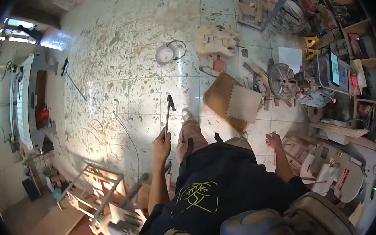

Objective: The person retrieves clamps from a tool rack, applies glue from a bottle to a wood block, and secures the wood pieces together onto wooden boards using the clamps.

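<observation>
Fingers of my left hand (161, 145) grip a hammer (169, 112), just left of frame centre. My right hand (273, 140), right of centre: half-curled, contents unclear. Progress, my reading: hammer in hand, nothing being struck; remainder can't be told.

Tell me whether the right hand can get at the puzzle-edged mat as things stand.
Probably not without bending: the puzzle-edged mat lies low near the floor, ahead of the right hand, which appears well above it. Nothing visible blocks the way down.
</observation>
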Available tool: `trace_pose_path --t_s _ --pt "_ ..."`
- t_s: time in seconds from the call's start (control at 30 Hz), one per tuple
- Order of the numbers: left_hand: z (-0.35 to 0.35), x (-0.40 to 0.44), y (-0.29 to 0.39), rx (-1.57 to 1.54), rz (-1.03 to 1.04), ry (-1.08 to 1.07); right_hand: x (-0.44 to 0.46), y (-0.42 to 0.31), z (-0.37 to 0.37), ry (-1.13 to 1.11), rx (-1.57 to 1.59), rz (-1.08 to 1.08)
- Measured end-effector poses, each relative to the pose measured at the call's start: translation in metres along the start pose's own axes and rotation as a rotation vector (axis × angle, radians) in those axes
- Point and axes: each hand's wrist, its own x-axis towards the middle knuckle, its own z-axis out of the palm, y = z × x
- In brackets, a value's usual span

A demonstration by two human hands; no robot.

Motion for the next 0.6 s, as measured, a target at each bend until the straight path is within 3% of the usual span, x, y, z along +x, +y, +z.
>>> trace_pose_path --t_s 0.2,0.23,0.33,0.37,0.47,0.57,0.6 --pt "-0.088 0.096 0.008 0.007 0.043 0.000 -0.011 -0.095 0.138 -0.037 -0.196 -0.245" --pt "-0.097 0.116 0.006 0.017 0.112 0.004 -0.016 -0.116 0.153 -0.036 -0.309 -0.253" --pt "-0.121 0.180 0.012 0.084 0.170 -0.071 0.007 -0.144 0.179 -0.105 -0.263 -0.386" --pt "-0.125 0.203 0.013 0.084 0.179 -0.089 -0.007 -0.172 0.185 -0.014 -0.365 -0.381" --pt "-0.136 0.277 0.025 0.008 0.225 -0.147 -0.005 -0.215 0.187 0.117 -0.224 -0.423" --pt "-0.143 0.361 0.044 -0.024 0.145 -0.175 0.033 -0.256 0.182 0.169 -0.030 -0.249" --pt "-0.145 0.387 0.051 -0.040 0.085 -0.191 0.065 -0.266 0.174 0.163 0.074 -0.292"
